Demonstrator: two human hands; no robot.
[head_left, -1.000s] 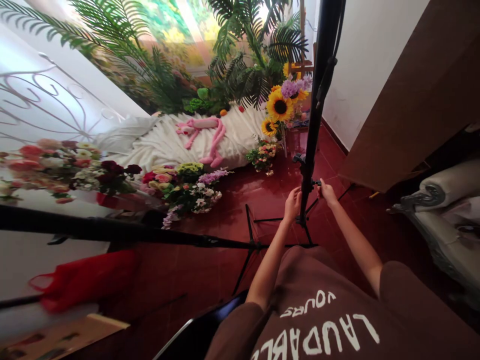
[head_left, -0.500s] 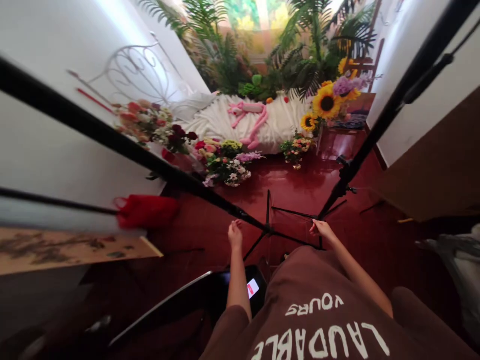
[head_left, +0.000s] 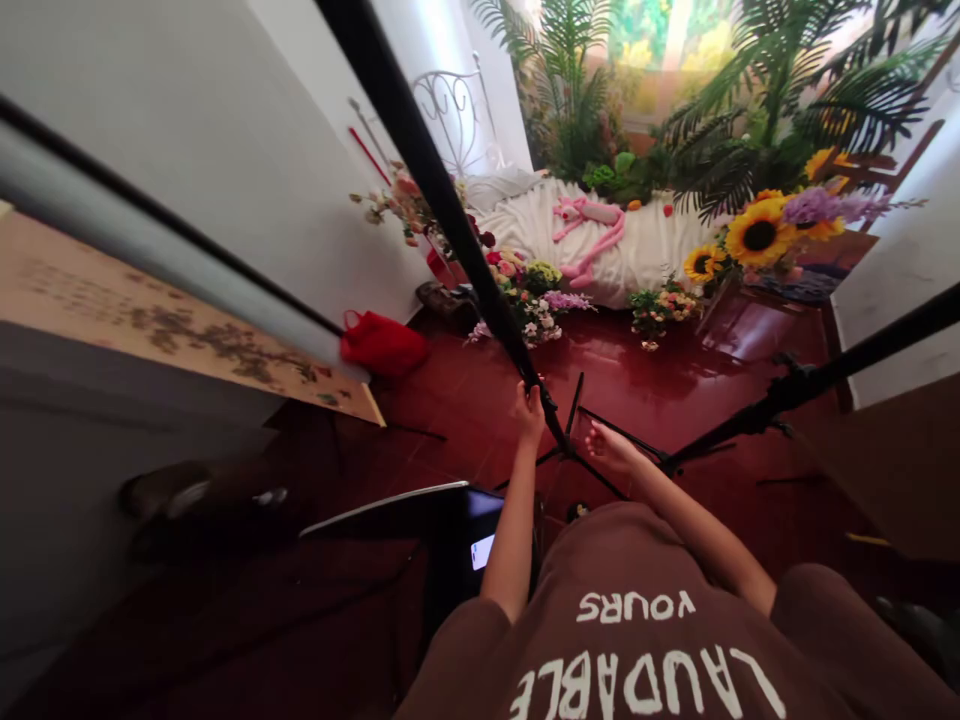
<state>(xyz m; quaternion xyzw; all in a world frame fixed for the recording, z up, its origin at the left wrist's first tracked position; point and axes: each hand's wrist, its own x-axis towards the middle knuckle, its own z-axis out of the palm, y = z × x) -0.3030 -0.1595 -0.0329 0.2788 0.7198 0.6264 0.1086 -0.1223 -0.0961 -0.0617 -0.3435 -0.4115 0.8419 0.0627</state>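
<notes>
My left hand (head_left: pixel 530 408) is raised at the lower end of a black pole (head_left: pixel 480 265), with its fingers against or around the shaft; the contact is small and partly hidden. The pole rises toward the upper left from thin tripod legs on the floor. My right hand (head_left: pixel 609 446) is to the right of that pole, with its fingers curled; whether anything small is between them cannot be made out. Farther right, a second black stand (head_left: pixel 757 412) slants up to the right edge, apart from my right hand.
Flowers (head_left: pixel 544 300), sunflowers (head_left: pixel 759 236) and a pink plush toy (head_left: pixel 600 212) on white cloth (head_left: pixel 645 250) lie ahead. A red bag (head_left: pixel 384 343) and a painted scroll (head_left: pixel 202 330) are left. A lit phone (head_left: pixel 481 553) is beside my left forearm.
The view has turned left. My left hand has moved up to the pole, which now stands steeper. My right hand has come closer to my left hand and away from the right stand.
</notes>
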